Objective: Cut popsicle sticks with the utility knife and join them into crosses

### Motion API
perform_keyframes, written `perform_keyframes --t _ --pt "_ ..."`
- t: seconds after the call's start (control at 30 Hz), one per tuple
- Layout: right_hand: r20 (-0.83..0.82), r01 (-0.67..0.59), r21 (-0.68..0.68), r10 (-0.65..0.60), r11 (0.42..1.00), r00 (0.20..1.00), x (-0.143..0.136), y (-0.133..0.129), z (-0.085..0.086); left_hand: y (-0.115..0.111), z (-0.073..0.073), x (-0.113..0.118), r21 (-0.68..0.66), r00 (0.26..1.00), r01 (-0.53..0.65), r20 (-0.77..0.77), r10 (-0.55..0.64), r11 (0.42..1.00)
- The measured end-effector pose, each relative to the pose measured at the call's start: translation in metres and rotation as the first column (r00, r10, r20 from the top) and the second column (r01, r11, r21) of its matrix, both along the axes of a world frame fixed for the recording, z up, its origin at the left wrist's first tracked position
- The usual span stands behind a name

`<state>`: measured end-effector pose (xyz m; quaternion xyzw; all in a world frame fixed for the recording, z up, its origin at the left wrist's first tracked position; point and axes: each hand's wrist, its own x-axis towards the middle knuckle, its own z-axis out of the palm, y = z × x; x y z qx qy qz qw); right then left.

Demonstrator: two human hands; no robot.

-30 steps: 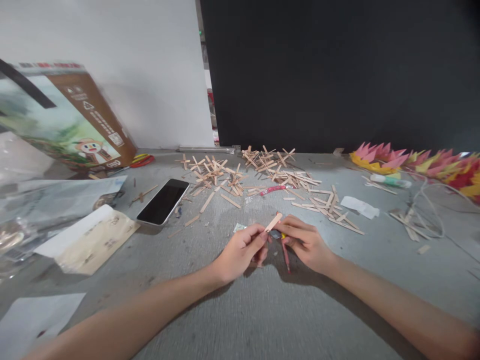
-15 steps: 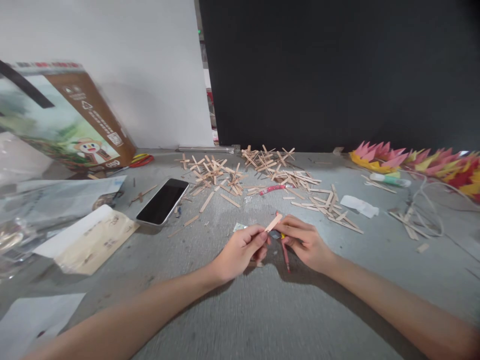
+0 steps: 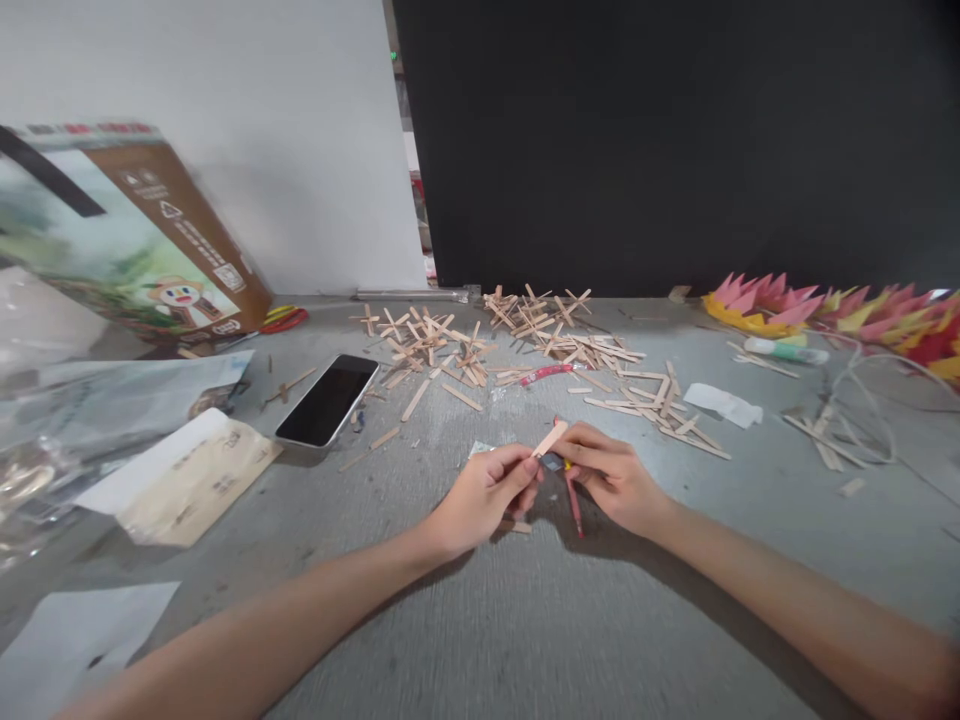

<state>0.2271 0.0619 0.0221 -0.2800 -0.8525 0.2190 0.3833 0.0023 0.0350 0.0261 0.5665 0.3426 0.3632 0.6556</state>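
My left hand (image 3: pixel 495 492) pinches a flat wooden craft stick (image 3: pixel 550 439) between thumb and fingers, its free end angled up to the right. Close beside it, the fingers of my right hand (image 3: pixel 611 475) are closed near the stick's far end. They appear to grip a slim red pen-like tool (image 3: pixel 575 508) with a yellow part; its exact kind is unclear, and the fingers cover part of it. Under my left hand another wooden stick (image 3: pixel 516 526) lies on the grey table (image 3: pixel 480 640). A small printed packet (image 3: pixel 480 449) is partly hidden behind the hand.
Crossed wooden sticks (image 3: pixel 424 340) are heaped at the back, with loose sticks (image 3: pixel 660 405) to the right. A phone (image 3: pixel 328 400), an envelope (image 3: pixel 187 475) and a printed box (image 3: pixel 180 240) are on the left. Paper crowns (image 3: pixel 765 305), a glue stick (image 3: pixel 786 350) and a white cable (image 3: pixel 889 420) lie right.
Both hands stay almost in place. The stick and the red tool have shifted very slightly up and to the right, and the view has moved a little.
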Motion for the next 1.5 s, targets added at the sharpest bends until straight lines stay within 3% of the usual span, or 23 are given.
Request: perform_keyframes --t 0.63,1.5 --pt "-0.013 0.0 -0.04 0.0 0.999 1.0 0.002 0.0005 -0.0057 -0.0007 0.0011 0.0023 0.051 0.999 -0.035 0.024 0.034 0.998" --pt "-0.043 0.016 0.024 -0.015 1.0 0.999 -0.0012 -0.0005 -0.0035 0.0002 -0.0011 0.0022 0.052 0.999 -0.037 -0.001 0.037 0.998"
